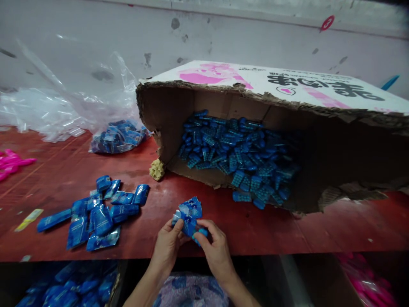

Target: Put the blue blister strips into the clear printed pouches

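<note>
Both hands, left [166,247] and right [216,251], pinch one blue packet [191,215], fingers closed, probably best gripped near its edges above the surface [271,230]

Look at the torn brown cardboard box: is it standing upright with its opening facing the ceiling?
No, the torn brown cardboard box lies on its side, its opening facing the person and small blue ridged pieces spilling onto the red table.

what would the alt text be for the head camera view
Two bare hands, left hand and right hand, hold a blue packet over a red table. A torn cardboard box spills blue pieces; more blue packets lie left.
</note>
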A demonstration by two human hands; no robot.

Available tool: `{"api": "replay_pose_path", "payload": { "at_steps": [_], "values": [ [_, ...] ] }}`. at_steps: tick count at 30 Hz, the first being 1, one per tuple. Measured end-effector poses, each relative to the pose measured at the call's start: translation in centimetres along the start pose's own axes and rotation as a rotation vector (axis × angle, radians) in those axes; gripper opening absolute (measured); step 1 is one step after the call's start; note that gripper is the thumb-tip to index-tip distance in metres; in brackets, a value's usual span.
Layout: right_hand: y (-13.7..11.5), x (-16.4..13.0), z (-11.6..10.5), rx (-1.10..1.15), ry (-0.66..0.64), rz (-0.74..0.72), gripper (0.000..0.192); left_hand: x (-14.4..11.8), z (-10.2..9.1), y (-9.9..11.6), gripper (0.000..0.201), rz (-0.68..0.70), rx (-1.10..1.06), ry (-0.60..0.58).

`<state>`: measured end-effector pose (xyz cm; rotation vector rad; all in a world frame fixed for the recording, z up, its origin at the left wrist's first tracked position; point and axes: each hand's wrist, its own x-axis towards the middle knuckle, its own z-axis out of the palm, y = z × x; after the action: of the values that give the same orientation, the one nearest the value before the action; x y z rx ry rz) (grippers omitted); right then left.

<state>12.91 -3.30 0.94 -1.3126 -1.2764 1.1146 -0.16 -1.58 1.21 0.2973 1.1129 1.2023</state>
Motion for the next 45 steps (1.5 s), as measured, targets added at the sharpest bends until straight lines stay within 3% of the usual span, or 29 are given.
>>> {"api": "replay_pose_path", "payload": {
  "at_steps": [3, 7, 10, 13, 16, 23, 28, 37, 45],
  "values": [
    [-0.7, 0.0, 0.2, -0.033, -0.008, -0.076, 0.021, -0.1, 0.2, -0.1, 0.02, -0.086, -0.049, -0.025],
    [-1.1, 0.5, -0.7, 0.163, -0.26, -0.041, 0.024, -0.1, -0.3, 0.5, 0.015, -0.191, -0.069, -0.028],
    [-0.3, 0.8, -1.3, 0.279, -0.318, 0.008, 0.032, -0.2, -0.7, 0.9, 0.012, -0.251, -0.045, -0.137],
    [0.6, 1.0, -1.5, 0.362, -0.33, 0.062, 0.057, -0.5, -1.0, 1.1, 0.016, -0.318, -0.048, -0.267],
    [0.5, 1.1, -1.8, 0.438, -0.432, 0.127, 0.075, -0.7, -1.3, 1.1, 0.024, -0.385, -0.064, -0.372],
    [-1.1, 1.4, -2.5, 0.44, -0.562, 0.102, 0.083, -1.0, -1.2, 0.9, 0.029, -0.454, -0.115, -0.534],
    [0.0, 1.2, -2.1, 0.5, -0.504, 0.084, 0.077, -1.1, -0.8, 0.1, 0.029, -0.369, -0.112, -0.446],
    [0.4, 0.8, -1.3, 0.262, -0.352, -0.062, 0.07, -2.6, 0.2, -0.8, 0.02, -0.244, -0.162, -0.227],
    [0.3, 0.8, -0.7, 0.339, -0.341, 0.047, 0.053, -2.6, 0.8, -0.1, 0.024, -0.271, -0.219, -0.241]
  ]
}}
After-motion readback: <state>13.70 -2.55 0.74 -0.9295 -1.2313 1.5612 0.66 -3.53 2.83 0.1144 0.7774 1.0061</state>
